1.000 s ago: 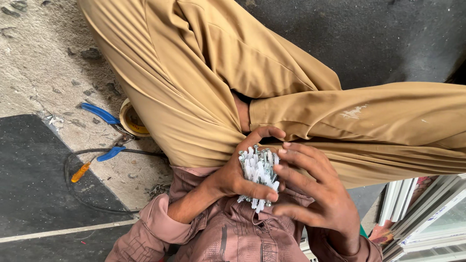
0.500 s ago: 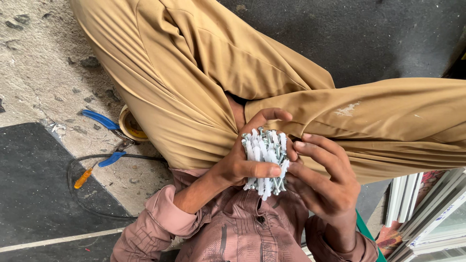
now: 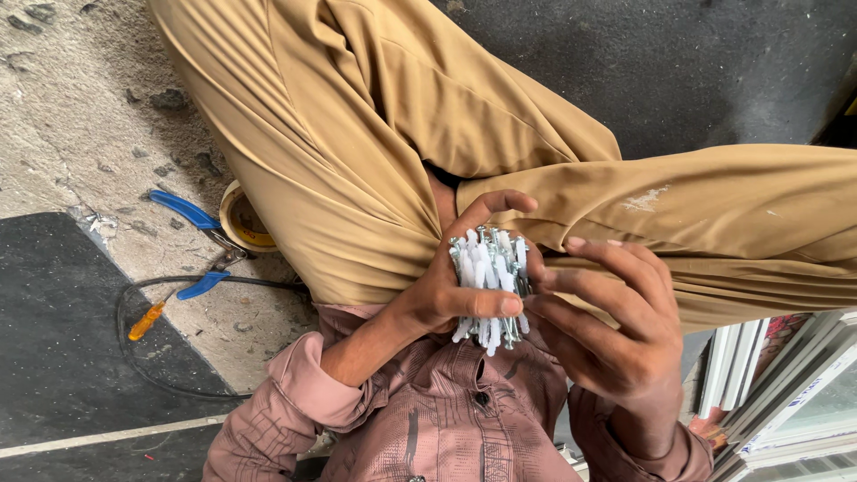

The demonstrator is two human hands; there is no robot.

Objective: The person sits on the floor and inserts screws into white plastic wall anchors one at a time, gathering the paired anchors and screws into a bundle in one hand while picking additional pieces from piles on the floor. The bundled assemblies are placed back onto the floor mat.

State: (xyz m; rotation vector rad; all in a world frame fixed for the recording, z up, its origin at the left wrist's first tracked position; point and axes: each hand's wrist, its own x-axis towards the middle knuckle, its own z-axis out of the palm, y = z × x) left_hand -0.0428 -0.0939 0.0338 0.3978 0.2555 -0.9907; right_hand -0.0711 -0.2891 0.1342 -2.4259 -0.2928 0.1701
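Note:
My left hand [image 3: 446,290] is closed around a bundle of white plastic wall plugs with metal screws [image 3: 489,281], thumb across its front, holding it upright over my lap. My right hand [image 3: 616,335] is beside the bundle on the right. Its fingers are spread and their tips rest against the bundle's side. Behind both hands are my crossed legs in tan trousers [image 3: 375,134]. My brown striped shirt [image 3: 446,419] fills the lower middle.
On the concrete floor at the left lie blue-handled pliers [image 3: 189,214], a tape roll [image 3: 239,221] partly under my leg, an orange-handled screwdriver [image 3: 145,321] and a black cable [image 3: 134,357]. A dark mat [image 3: 54,339] covers the lower left. White window frames [image 3: 786,384] are stacked at the lower right.
The bundle has risen slightly and now stands more upright in my left hand. My right hand has shifted from cupping its front to touching its right side.

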